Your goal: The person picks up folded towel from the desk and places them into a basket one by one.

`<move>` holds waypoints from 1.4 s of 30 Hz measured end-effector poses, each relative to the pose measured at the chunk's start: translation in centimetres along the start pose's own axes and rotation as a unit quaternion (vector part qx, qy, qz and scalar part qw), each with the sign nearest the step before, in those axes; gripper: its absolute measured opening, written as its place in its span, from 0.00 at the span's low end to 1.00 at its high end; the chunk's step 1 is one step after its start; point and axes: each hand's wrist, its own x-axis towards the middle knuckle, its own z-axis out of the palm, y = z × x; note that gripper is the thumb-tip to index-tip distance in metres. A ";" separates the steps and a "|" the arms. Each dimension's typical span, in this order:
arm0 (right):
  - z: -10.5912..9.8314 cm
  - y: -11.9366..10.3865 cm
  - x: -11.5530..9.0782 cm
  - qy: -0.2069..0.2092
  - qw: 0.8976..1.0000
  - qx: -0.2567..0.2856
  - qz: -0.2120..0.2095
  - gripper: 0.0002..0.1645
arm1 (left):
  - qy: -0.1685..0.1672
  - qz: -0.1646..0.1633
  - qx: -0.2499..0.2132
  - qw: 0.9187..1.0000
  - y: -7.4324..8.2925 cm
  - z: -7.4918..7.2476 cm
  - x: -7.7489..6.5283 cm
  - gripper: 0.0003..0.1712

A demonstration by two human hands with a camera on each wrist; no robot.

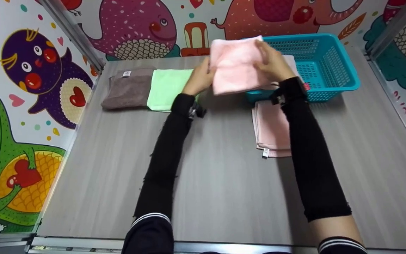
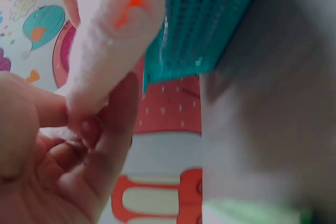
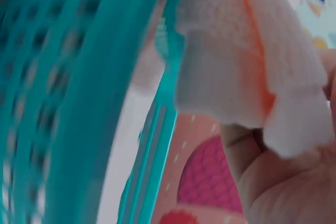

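Observation:
A folded pale pink towel (image 1: pixel 236 67) is held up in front of the teal basket, between both hands. My left hand (image 1: pixel 201 78) pinches its left edge; in the left wrist view, thumb and fingers close on the towel's (image 2: pixel 113 51) lower end. On the opposite edge, my right hand (image 1: pixel 275 63) grips the cloth with the thumb in front. The right wrist view shows the towel's (image 3: pixel 226 77) folded layers beside the basket wall (image 3: pixel 89 93). Another folded pink towel (image 1: pixel 273 127) lies on the table below, partly hidden by the right forearm.
The teal basket (image 1: pixel 347 70) stands at the back right, with pale cloth (image 1: pixel 290 62) at its left side. A grey-brown folded towel (image 1: pixel 129 88) and a light green one (image 1: pixel 169 88) lie side by side at the back left. Printed walls border the grey table (image 1: pixel 224 183).

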 end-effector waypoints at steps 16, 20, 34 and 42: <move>-6.6 6.6 -2.9 0.075 0.995 -0.036 0.055 0.39 | -0.010 0.042 0.104 0.994 6.6 9.1 3.6 0.12; -6.6 7.3 -3.4 0.085 0.991 -0.035 0.103 0.33 | 0.002 0.035 0.147 0.989 7.2 10.2 3.8 0.14; -4.9 9.5 -4.0 0.104 0.984 -0.075 0.127 0.22 | -0.034 0.022 0.271 0.962 7.1 12.0 3.6 0.28; -4.6 9.4 -3.3 0.041 0.976 -0.107 0.184 0.26 | -0.068 -0.010 0.287 0.955 7.0 11.9 3.8 0.33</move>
